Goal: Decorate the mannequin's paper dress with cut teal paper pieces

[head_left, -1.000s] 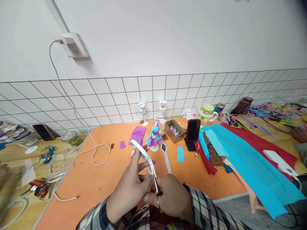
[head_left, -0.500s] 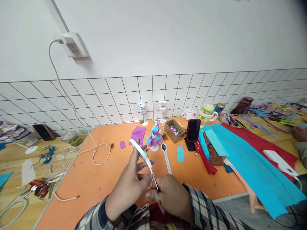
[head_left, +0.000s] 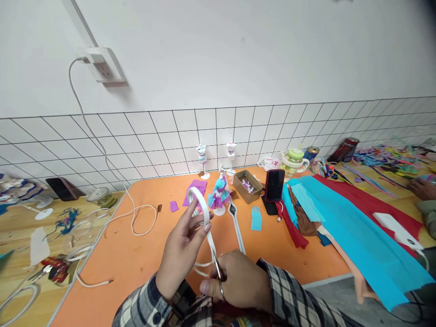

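Note:
In the head view my left hand point(head_left: 184, 247) holds a ring-shaped roll of white tape point(head_left: 200, 200), thumb and fingers closed on it. A strip of it hangs down to the scissors point(head_left: 218, 268), whose blades meet the strip. My right hand point(head_left: 238, 277) grips the scissors by their handles, fingers partly hidden. Beyond the hands stands a small dress form point(head_left: 220, 193) in a blue and purple ruffled dress. A purple cloth piece point(head_left: 199, 185) lies behind the tape, and a small blue cloth piece point(head_left: 256, 219) lies right of the dress form.
Two more small dress forms stand by the wall, beside a cardboard box point(head_left: 255, 196) and a phone on a stand point(head_left: 274, 185). Blue fabric point(head_left: 354, 227) and red fabric spread across the right. A white cable point(head_left: 134, 213) runs over the orange table's left. Another person's hand point(head_left: 424, 187) is far right.
My left hand has shifted left and down and turned the tape, so its ring now shows. My right hand has moved slightly down with the scissors.

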Demonstrator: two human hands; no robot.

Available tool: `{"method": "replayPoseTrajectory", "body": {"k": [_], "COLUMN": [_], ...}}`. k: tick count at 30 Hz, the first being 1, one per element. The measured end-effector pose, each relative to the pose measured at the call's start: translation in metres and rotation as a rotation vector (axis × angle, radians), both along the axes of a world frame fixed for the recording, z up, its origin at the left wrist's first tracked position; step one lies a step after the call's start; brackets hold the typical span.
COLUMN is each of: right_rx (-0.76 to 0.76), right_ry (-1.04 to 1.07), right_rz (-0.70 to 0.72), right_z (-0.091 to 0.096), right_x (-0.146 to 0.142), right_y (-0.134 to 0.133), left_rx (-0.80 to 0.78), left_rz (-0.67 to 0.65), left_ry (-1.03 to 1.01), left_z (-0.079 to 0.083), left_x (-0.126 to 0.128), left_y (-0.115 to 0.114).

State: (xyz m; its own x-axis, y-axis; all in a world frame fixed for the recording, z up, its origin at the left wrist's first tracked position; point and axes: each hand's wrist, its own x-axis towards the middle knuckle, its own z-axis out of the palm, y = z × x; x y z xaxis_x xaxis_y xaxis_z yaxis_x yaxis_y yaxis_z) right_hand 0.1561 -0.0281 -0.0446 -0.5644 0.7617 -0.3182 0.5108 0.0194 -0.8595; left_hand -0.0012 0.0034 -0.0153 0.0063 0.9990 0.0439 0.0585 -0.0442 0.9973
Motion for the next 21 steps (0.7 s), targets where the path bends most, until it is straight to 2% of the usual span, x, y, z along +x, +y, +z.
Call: {"method": "replayPoseTrajectory", "body": {"k": [3,5,8,12,14,16,19,21], "right_rx": [-0.273,-0.396,-0.455,-0.502,-0.422,-0.248,0.046,0.228], "right_ry": [0.254,0.361,0.409,0.363,0.307,0.209,0.08,0.107], "right_rz": [0.071,0.105,0.106,0.148,0.182,0.133,-0.185,-0.387], "right_z": [-0.006,-0.008,-0.009,-0.01,-0.01,-0.009,-0.007,-0.006], "right_x": [-0.001,-0.003,-0.006,-0.001,0.008,0.017,0.026,0.025], "right_y": [0.003,0.005,0.007,0.005,0.007,0.012,0.022,0.027], "left_rx": [0.041,0.052,0.052,0.051,0.031,-0.014,-0.084,-0.108], "left_rz": [0.064,0.096,0.137,0.261,0.274,0.244,0.178,0.129], "left_ry": [-0.007,-0.028,-0.083,-0.187,-0.22,-0.243,-0.273,-0.293], "left_z": [-0.005,-0.006,-0.004,0.002,0.005,0.009,0.012,0.013], "left_x": [0.001,0.002,0.001,-0.008,-0.012,-0.015,-0.013,-0.01], "left_y": [0.001,0.002,0.004,0.009,0.011,0.011,0.008,0.006]}}
